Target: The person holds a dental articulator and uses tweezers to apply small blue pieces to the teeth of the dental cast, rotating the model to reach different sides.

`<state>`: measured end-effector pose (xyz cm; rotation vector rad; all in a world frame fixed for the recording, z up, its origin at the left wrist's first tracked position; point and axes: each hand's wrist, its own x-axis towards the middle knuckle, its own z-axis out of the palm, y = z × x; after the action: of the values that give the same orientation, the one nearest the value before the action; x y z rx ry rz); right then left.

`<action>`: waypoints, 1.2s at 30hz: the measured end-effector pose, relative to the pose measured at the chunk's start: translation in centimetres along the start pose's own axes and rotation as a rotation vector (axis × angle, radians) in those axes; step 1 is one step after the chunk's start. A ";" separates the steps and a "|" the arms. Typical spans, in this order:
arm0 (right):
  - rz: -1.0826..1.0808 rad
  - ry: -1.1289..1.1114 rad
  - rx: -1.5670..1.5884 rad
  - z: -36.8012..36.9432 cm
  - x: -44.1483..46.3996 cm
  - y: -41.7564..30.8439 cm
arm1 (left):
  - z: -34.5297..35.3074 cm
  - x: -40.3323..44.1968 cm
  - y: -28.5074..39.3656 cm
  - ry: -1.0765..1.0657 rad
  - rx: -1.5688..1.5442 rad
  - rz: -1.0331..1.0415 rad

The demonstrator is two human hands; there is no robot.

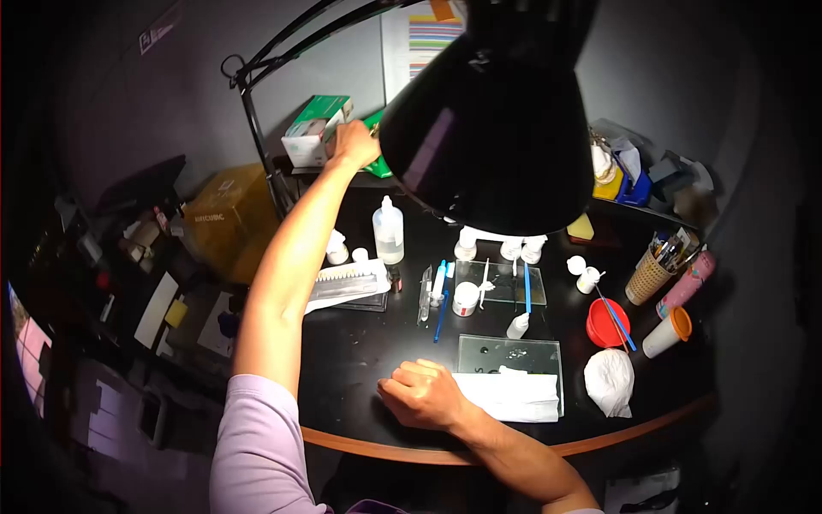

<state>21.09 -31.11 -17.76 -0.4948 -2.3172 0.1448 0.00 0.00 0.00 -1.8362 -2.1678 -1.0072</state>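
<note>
My left hand (355,144) is stretched far forward, beside a green and white box (317,130) and a green packet (378,163) on the shelf at the back. Its fingers point away and are mostly hidden, so their grip does not show. My right hand (418,394) is closed in a fist low over the front of the black table (360,368), with nothing seen sticking out of it. Just right of that fist, a folded white paper towel (514,397) lies across a glass slab (505,353).
A black lamp shade (488,128) hangs over the table's back. Around the middle stand a clear squeeze bottle (388,233), a white jar (466,299) and a small white bottle (518,325). Rightward are a red bowl (606,324), an orange-lidded cup (666,332) and a crumpled white bundle (610,383).
</note>
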 end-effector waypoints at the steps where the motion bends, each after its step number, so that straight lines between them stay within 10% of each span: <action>1: 0.009 -0.019 0.006 -0.6 -0.8 -0.2 | 0.2 -0.9 0.7 -0.007 -0.047 -0.042; 17: -0.034 -0.030 -0.011 0.5 0.1 -0.4 | -3.2 -1.3 -2.7 0.627 -0.447 0.061; 23: 0.148 0.385 0.130 -1.0 1.1 0.8 | -4.0 -16.2 -6.0 0.021 -0.969 0.100; 28: 0.748 0.526 1.224 -2.2 0.5 2.6 | -3.1 -27.4 -1.5 0.052 -0.855 0.439; 36: 0.580 0.695 1.421 -3.5 -1.0 3.3 | 1.1 -30.1 0.9 0.121 -0.884 0.693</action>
<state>25.20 -28.63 -16.75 -0.3265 -0.9188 1.4722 8.77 -24.38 -15.48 -2.4560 -0.8544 -1.9355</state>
